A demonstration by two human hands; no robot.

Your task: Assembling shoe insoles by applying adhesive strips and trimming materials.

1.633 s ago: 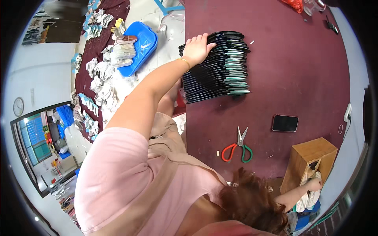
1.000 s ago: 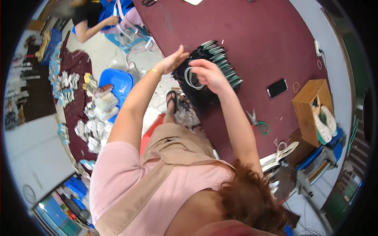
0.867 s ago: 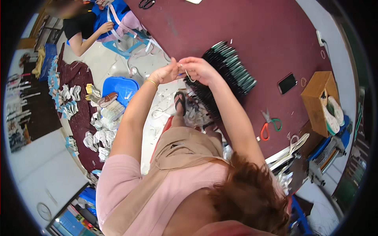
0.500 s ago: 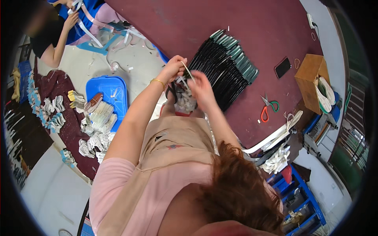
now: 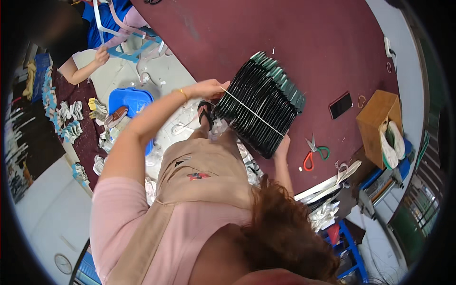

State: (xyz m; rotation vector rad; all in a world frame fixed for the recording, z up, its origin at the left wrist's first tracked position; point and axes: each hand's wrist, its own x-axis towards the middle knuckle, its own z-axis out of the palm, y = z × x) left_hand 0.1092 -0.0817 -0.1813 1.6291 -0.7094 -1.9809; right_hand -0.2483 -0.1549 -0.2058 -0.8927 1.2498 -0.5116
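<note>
A stack of black strips with dark green ends (image 5: 280,85) lies at the near edge of the maroon table, its rows packed closely side by side. Across the top of it runs a thin white band (image 5: 254,113), pulled taut. My left hand (image 5: 212,89) is closed at the stack's left side, pinching one end of the band. At the opposite side, my right hand (image 5: 283,146) is closed round the band's other end, its fingers partly hidden beside the stack.
On the maroon table (image 5: 323,42) lie a phone (image 5: 341,105) and scissors (image 5: 314,153) with red and green handles. An open brown box (image 5: 377,118) stands far right. Left are a blue tub (image 5: 128,97), bundled strips and another person's hand (image 5: 101,56).
The band, earlier held between my two hands left of the stack, now stretches over it. My right hand has moved right and nearer; my left has shifted slightly. The other person's hand has lowered.
</note>
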